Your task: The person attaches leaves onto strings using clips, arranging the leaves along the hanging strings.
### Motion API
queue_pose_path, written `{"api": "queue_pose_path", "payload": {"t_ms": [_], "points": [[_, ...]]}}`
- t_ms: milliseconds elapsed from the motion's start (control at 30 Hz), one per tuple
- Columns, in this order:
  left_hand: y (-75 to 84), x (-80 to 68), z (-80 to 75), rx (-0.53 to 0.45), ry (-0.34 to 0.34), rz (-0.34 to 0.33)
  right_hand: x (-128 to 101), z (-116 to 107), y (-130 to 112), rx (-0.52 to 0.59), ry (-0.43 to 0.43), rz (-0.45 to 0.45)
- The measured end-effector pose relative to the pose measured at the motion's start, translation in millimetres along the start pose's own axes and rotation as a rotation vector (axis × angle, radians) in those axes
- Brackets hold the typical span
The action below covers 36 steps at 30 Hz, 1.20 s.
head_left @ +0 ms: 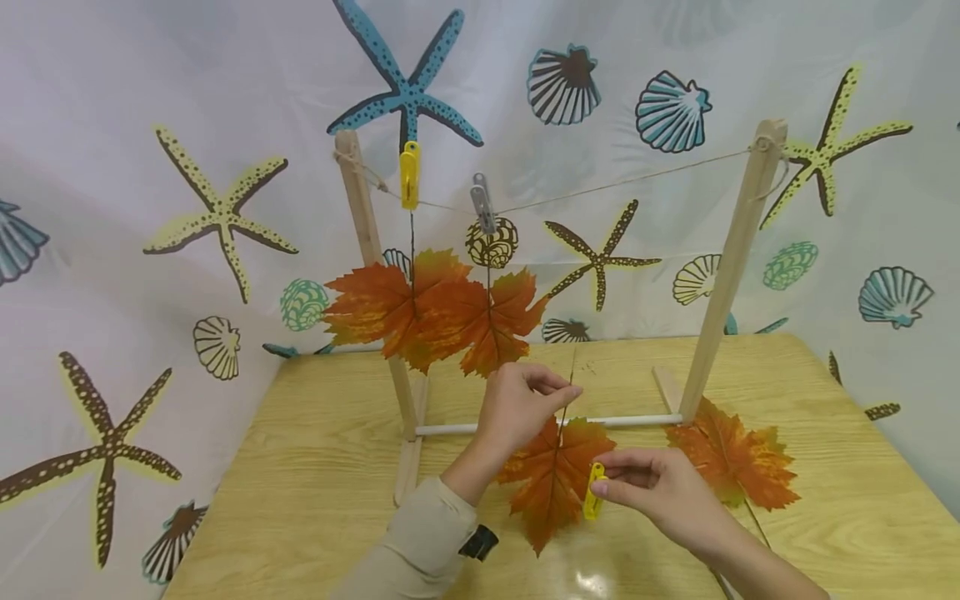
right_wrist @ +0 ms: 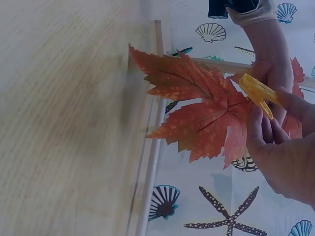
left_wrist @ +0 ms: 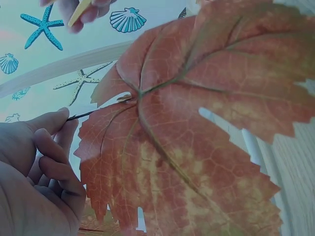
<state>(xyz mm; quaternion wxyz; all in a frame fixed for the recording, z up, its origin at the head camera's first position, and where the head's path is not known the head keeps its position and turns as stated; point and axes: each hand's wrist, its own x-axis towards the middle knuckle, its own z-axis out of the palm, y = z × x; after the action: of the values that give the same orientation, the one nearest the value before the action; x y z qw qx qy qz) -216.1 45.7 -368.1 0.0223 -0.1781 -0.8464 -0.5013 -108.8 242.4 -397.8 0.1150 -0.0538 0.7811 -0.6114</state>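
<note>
Pinching the thin dark stem [head_left: 564,411] of an orange-red, jagged-edged, maple-shaped leaf [head_left: 555,479] in the left hand [head_left: 517,406], thumb and finger closed together — with the leaf below, before the white rod [head_left: 637,421]. Gripping a small yellow plastic clothespin [head_left: 594,492] between right hand [head_left: 660,496] thumb and fingers, near the leaf's edge. Facing two similar hung leaves [head_left: 498,321], clipped to a thin beige string [head_left: 622,182] between pale wooden posts [head_left: 731,275] — plus another orange leaf [head_left: 731,454] on the light wood-grain table [head_left: 315,433].
</note>
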Motion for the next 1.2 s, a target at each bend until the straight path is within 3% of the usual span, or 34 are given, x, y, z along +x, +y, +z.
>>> {"api": "queue_pose_path", "payload": {"t_ms": [367, 767, 1033, 1200], "points": [[13.5, 2.0, -4.4, 0.051, 0.027, 0.034, 9, -4, -24, -0.057, 0.096, -0.074], [18.9, 6.9, -7.7, 0.038, 0.049, 0.057, 14, -15, -37, -0.19, 0.085, -0.107], [30.2, 16.1, -8.0, 0.068, 0.08, 0.103, 20, -22, -54, -0.294, 0.112, -0.205], [37.7, 21.2, -6.6, 0.072, 0.099, 0.09, 22, -28, -67, -0.333, 0.132, -0.186]]}}
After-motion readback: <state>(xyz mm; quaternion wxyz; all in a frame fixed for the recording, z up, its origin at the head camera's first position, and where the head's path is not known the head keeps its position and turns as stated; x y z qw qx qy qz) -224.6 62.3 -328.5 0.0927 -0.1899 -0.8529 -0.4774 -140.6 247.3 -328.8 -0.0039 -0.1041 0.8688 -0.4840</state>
